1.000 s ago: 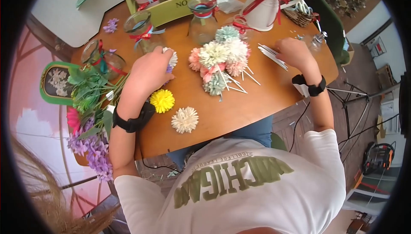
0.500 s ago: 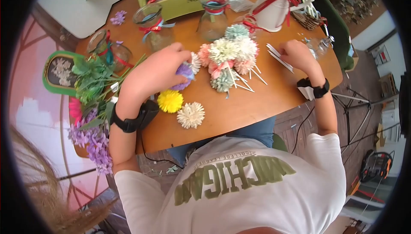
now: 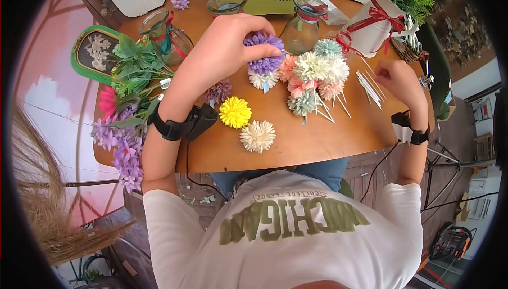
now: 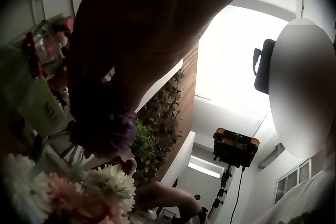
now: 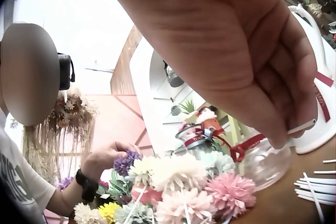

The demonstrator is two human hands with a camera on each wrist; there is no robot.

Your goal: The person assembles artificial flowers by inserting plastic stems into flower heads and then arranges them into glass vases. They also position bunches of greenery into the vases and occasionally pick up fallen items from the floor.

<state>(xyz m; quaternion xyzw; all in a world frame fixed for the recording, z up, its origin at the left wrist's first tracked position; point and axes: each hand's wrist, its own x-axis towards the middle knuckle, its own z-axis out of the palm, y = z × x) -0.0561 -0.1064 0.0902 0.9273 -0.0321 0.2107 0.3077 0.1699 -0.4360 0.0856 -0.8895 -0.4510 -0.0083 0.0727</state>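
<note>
My left hand pinches a purple pompom flower between thumb and fingers, above a white flower on the wooden table. The same purple flower looks dark in the left wrist view, under the left hand. In the right wrist view, my right hand pinches a thin white stick between thumb and fingertips. From the head, the right hand is right of several loose white sticks. Pink, cream and teal flowers with white sticks lie bunched between the hands.
A yellow flower and a beige flower lie near the front edge. Glass jars with ribbons, a green box and a white ribboned bucket stand behind. Leafy purple flowers lie at the left.
My left hand has lifted the purple flower and moved it right, uncovering a mauve flower beside the yellow one. The right hand has risen off the loose sticks. The head view has shifted.
</note>
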